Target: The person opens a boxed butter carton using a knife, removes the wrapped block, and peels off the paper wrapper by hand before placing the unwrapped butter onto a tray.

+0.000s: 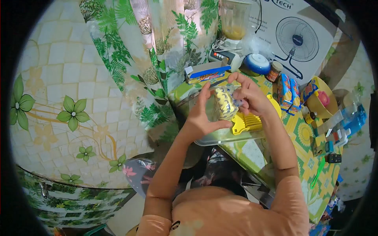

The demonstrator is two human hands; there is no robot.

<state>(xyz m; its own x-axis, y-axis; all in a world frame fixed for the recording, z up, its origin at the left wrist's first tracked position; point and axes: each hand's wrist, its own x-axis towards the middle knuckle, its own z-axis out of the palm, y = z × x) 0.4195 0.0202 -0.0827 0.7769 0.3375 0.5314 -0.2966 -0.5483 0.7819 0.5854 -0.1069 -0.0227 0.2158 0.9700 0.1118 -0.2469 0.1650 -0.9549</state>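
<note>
L hand [198, 120] grips yellow-blue pack [225, 104], thumb below, above clear tray [208, 142]. Behind: blender jar [233, 31] w/ yellowish stuff. R hand [254, 96] fingers bent at pack's R edge; can't tell if gripping. Far R: yellow tub [330, 106] w/ pink item [323, 97].

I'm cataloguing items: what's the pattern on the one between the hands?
The item is yellow with bluish-grey marks; see head view.

Light enters through the curtain [157, 51] at upper centre. Illumination is moderate. Fisheye distortion curves the periphery; corners are black.
</note>
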